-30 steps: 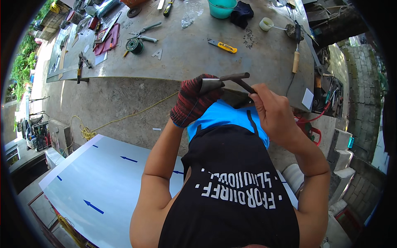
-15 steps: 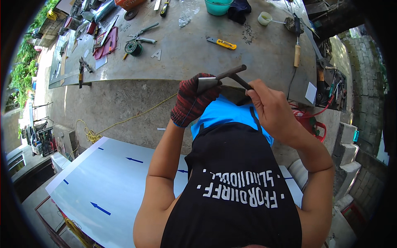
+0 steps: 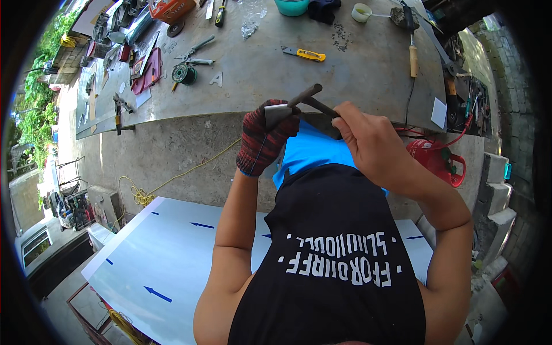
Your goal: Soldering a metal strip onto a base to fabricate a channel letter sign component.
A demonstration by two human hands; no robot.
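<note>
My left hand [image 3: 260, 138], in a red and black knit glove, grips a small grey metal piece [image 3: 276, 115] with a pale edge. My bare right hand [image 3: 365, 141] holds the handle of a dark T-shaped metal tool [image 3: 315, 89], whose head rests at or just over that piece's right end. Both hands are above my lap, near the front edge of the metal worktable [image 3: 230, 98]. A yellow utility knife [image 3: 310, 54] lies on it beyond the tool.
The tabletop carries a wire spool [image 3: 180, 75], pliers [image 3: 119, 103], a teal bowl [image 3: 292, 6] and a wood-handled tool [image 3: 413, 63]. Below are a yellow cord [image 3: 144, 195] and a red object with a handle [image 3: 437, 164]. A large pale sheet [image 3: 126, 264] with blue arrows lies behind me.
Both hands and the T-shaped tool have shifted slightly up and left in the view, still gripping. The surroundings have shifted a little as the camera moved.
</note>
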